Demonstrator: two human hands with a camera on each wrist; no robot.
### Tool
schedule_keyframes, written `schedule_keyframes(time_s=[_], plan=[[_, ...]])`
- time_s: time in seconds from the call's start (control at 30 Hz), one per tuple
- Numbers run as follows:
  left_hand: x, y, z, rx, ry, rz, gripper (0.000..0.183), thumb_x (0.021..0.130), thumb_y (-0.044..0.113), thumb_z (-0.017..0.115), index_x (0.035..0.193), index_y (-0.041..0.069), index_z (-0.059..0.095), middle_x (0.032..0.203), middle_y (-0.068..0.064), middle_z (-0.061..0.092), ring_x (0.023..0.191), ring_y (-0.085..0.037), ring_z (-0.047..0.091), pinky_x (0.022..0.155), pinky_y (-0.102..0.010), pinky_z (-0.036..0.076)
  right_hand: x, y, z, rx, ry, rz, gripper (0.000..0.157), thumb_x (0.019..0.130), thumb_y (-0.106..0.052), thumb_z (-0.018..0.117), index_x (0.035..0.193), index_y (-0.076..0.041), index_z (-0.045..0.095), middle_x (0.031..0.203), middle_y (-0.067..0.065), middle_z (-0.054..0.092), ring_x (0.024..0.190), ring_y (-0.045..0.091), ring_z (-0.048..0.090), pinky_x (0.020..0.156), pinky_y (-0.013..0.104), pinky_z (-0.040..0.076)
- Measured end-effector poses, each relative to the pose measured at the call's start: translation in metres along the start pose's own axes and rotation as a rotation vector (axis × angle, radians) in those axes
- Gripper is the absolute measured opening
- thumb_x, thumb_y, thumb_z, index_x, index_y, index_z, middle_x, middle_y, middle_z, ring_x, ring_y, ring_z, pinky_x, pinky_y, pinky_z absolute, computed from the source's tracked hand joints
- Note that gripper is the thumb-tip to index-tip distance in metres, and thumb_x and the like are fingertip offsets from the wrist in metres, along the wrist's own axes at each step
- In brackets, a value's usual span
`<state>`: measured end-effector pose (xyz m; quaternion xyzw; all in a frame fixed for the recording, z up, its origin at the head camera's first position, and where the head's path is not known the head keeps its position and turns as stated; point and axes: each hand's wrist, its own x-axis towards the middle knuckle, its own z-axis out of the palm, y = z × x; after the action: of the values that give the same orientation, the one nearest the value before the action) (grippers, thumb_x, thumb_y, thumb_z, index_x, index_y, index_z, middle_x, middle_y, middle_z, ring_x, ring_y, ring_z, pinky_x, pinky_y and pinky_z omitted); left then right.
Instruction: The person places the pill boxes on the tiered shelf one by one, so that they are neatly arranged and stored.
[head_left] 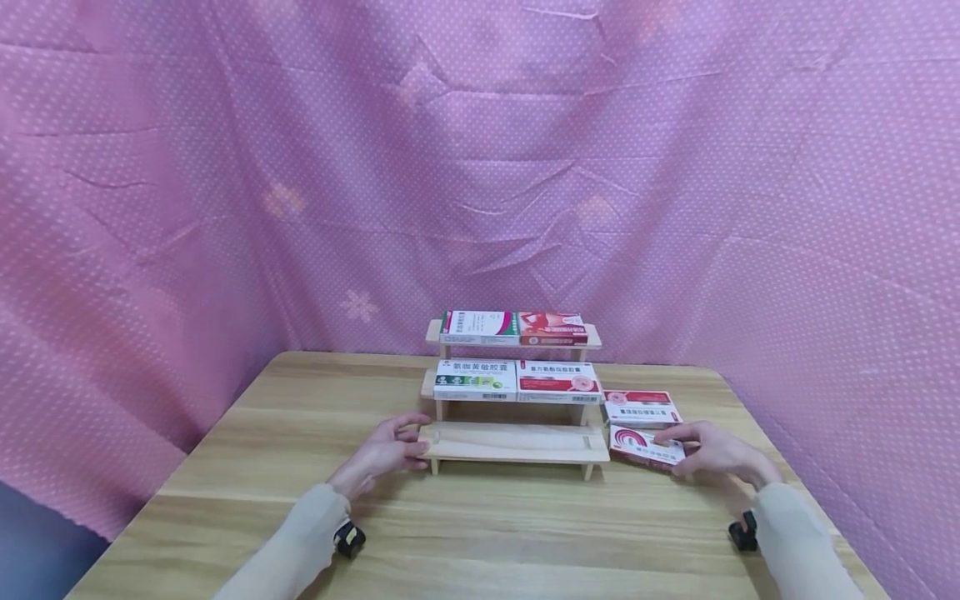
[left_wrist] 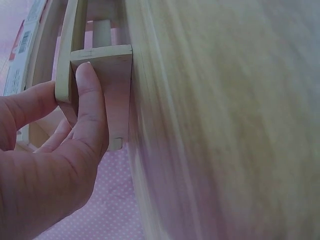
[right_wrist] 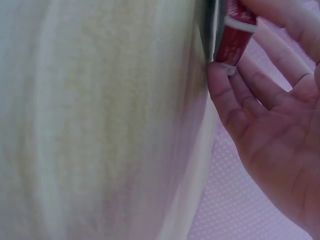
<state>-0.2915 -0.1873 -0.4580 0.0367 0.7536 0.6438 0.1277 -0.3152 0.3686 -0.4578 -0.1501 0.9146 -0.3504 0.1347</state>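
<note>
A three-step wooden stand is at the middle of the table. My left hand grips the left end of its lowest step. In the left wrist view, thumb and fingers lie on either side of that step's board. To the right of the stand, my right hand holds a red and white medicine box by its right end. The right wrist view shows only the red end of this box between thumb and fingers. Behind it lies another red and white medicine box.
On the middle step lie a green and white box and a red and white box. The top step bears a white box and a red box. A pink curtain hangs behind the wooden table.
</note>
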Motion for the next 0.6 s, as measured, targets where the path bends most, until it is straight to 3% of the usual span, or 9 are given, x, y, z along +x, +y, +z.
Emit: schedule_keyframes(time_s=[0.1, 0.23, 0.3, 0.47, 0.6], plan=[[0.0, 0.0, 0.0, 0.008, -0.002, -0.002, 0.057, 0.088, -0.004, 0.062, 0.142, 0.002, 0.044, 0.122, -0.025, 0.059, 0.088, -0.024, 0.068, 0.086, -0.043, 0.06, -0.003, 0.001, -0.002, 0.076, 0.002, 0.016, 0.056, 0.074, -0.016, 0.081, 0.127, -0.015, 0.065, 0.143, 0.023, 0.05, 0.127, 0.037, 0.049, 0.099, 0.043, 0.048], [0.0, -0.001, -0.001, 0.009, 0.004, -0.007, 0.057, 0.088, -0.003, 0.062, 0.142, 0.003, 0.044, 0.122, -0.025, 0.059, 0.089, -0.025, 0.068, 0.086, -0.043, 0.06, -0.006, 0.001, -0.009, 0.183, -0.044, -0.025, 0.055, 0.079, -0.016, 0.076, 0.132, -0.008, 0.061, 0.137, 0.02, 0.053, 0.116, 0.023, 0.052, 0.091, 0.025, 0.047], [0.0, -0.001, -0.001, 0.008, 0.008, -0.008, 0.057, 0.088, -0.003, 0.062, 0.142, 0.003, 0.044, 0.122, -0.025, 0.059, 0.089, -0.024, 0.068, 0.085, -0.043, 0.06, -0.007, 0.0, -0.011, 0.204, -0.064, -0.043, 0.055, 0.082, -0.017, 0.074, 0.133, -0.005, 0.06, 0.136, 0.02, 0.054, 0.116, 0.02, 0.051, 0.091, 0.024, 0.044], [0.001, -0.002, -0.001, 0.006, 0.012, -0.009, 0.057, 0.088, -0.004, 0.061, 0.143, 0.003, 0.044, 0.12, -0.025, 0.059, 0.088, -0.025, 0.068, 0.085, -0.043, 0.06, -0.011, -0.002, -0.013, 0.206, -0.056, -0.054, 0.051, 0.085, -0.02, 0.073, 0.133, -0.007, 0.06, 0.143, 0.023, 0.051, 0.128, 0.023, 0.045, 0.1, 0.034, 0.039], [0.002, -0.001, 0.0, 0.005, 0.011, -0.022, 0.058, 0.088, -0.002, 0.062, 0.143, 0.005, 0.044, 0.121, -0.023, 0.059, 0.089, -0.025, 0.068, 0.085, -0.042, 0.06, -0.014, -0.003, -0.013, 0.251, -0.059, -0.083, 0.048, 0.088, -0.016, 0.069, 0.134, -0.004, 0.059, 0.143, 0.022, 0.051, 0.121, 0.008, 0.051, 0.096, 0.021, 0.041]])
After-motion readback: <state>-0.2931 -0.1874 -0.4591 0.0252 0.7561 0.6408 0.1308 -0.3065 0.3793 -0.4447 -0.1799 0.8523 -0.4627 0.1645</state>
